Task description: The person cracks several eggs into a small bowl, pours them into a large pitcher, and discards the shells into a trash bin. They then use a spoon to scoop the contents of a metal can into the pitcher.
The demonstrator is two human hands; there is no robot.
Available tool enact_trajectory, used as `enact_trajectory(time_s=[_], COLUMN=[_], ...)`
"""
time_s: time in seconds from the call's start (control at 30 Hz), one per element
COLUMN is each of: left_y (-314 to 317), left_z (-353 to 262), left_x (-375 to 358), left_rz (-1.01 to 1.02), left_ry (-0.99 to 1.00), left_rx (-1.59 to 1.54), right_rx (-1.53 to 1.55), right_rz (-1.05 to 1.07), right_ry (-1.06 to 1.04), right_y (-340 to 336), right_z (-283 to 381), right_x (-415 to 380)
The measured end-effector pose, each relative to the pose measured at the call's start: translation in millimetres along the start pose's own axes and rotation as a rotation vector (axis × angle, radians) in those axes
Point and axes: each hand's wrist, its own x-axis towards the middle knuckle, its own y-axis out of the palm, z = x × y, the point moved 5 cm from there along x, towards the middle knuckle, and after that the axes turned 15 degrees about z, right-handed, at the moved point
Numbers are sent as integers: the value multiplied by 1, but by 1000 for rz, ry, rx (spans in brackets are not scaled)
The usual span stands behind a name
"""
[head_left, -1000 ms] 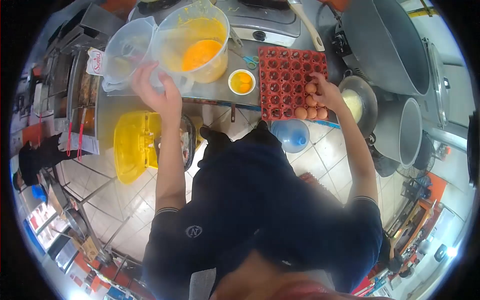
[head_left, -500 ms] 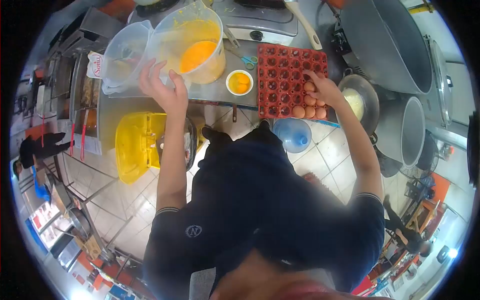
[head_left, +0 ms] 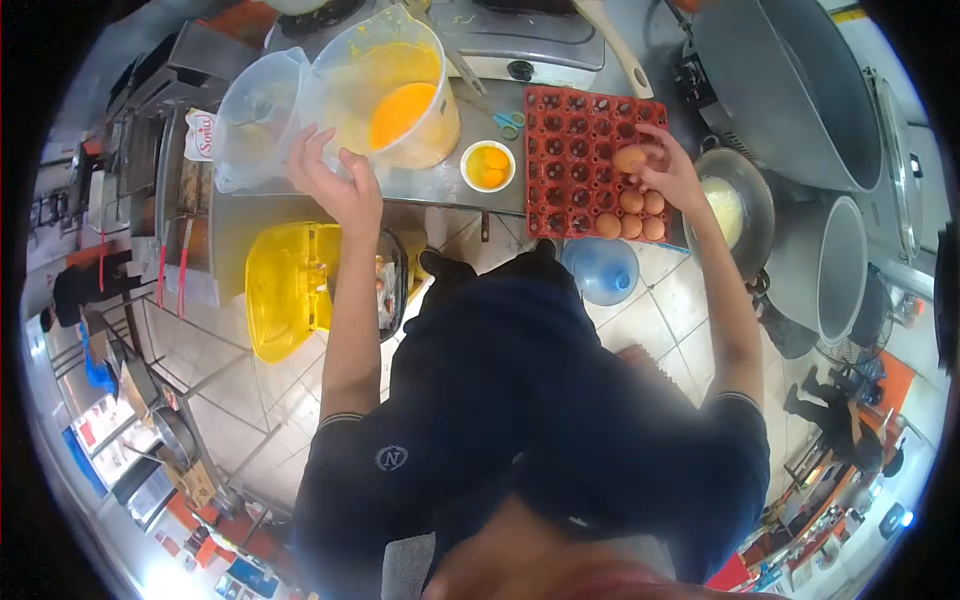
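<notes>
Nearest, five oval brown eggs [head_left: 631,227] sit in the near right corner of the red plastic tray [head_left: 565,160]. Beyond, the right hand's [head_left: 675,178] grip, pinched around another oval brown egg [head_left: 629,160], has just lifted it free; its long axis looks roughly sideways, pointed end unclear. The left hand [head_left: 342,190], empty, fingers apart, hovers before the translucent plastic pitcher [head_left: 430,145].
</notes>
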Motion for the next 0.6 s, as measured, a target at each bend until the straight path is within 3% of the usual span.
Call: enact_trajectory(time_s=[0.13, 0.3, 0.4, 0.47, 0.53, 0.6], left_y=[0, -2, -2, 0, -1, 1], left_z=[2, -1, -1, -1, 1, 4], left_x=[-1, -1, 0, 0, 0, -1], left_rz=[0, -18, -9, 2, -15, 1], left_ry=[-18, -43, -44, -78, -58, -85], left_rx=[-22, -6, -20, -42, -63, -104], right_rx=[245, 280, 14, -552, -533, -815], right_rz=[-134, -92, -152, -323, -285, -365], right_ry=[-133, -14, -161, -670, -608, -780], right_y=[30, 82, 121, 150, 174, 196], right_z=[24, 37, 52, 90, 126, 161], right_x=[-5, 8, 47, 73, 88, 101])
